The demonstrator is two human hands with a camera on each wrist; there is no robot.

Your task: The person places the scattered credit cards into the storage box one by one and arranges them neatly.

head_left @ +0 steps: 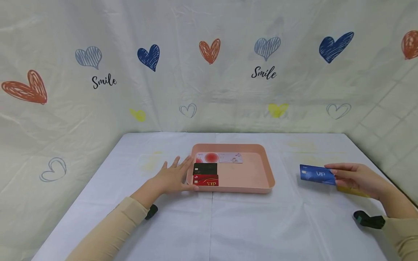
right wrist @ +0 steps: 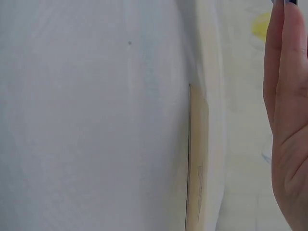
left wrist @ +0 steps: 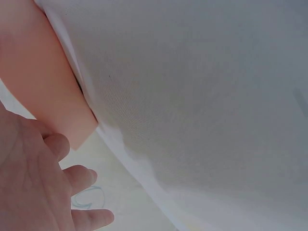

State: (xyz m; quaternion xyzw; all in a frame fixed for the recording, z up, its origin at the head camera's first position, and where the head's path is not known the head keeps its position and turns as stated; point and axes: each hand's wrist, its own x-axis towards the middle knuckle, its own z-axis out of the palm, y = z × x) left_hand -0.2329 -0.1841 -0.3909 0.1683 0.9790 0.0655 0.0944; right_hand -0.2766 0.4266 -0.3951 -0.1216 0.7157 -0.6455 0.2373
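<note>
My right hand pinches a blue VIP card by its right end, held above the table on the right. Under that hand lies a yellow card, partly hidden by it; the right wrist view shows this yellow card almost edge-on. My left hand touches the left side of a pink tray with its fingers spread. Inside the tray, at its left, are a red VIP card, a black card, a white card with a red circle and a pale pink card.
A white cloth covers the table, with a heart-printed sheet hanging behind and at the sides. Dark wrist devices show below the left wrist and the right wrist.
</note>
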